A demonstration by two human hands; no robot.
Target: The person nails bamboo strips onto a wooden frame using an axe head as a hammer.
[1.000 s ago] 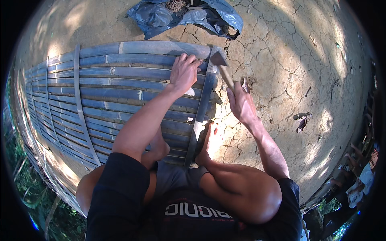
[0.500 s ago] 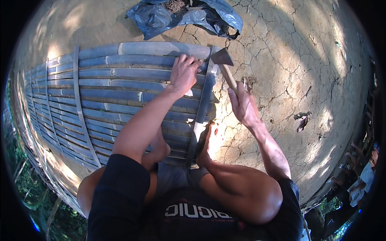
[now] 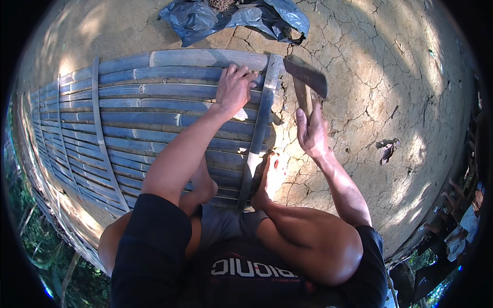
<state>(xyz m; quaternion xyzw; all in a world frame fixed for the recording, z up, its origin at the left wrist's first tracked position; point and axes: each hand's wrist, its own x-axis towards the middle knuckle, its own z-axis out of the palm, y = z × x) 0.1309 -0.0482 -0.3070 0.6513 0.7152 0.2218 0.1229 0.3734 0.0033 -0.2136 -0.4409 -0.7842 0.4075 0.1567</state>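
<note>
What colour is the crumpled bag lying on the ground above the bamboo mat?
The plastic bag is dark blue-grey, seen best in the head view.

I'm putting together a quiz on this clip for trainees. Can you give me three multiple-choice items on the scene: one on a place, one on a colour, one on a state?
1. Where does the left hand rest?
A. on the bamboo mat
B. on the plastic sheet
C. on the bare ground

2. What colour is the crumpled plastic sheet at the top?
A. red
B. dark blue-grey
C. yellow

3. How is the hatchet held?
A. lying loose on the ground
C. stuck in the mat
B. gripped by the handle in the right hand, head raised beside the mat's edge

Answers: 1 A, the palm lies flat on the slats near the mat's right end. 2 B, the sheet shows dark blue-grey on the cracked earth. 3 B, the fingers close around the handle with the blade up.
</note>
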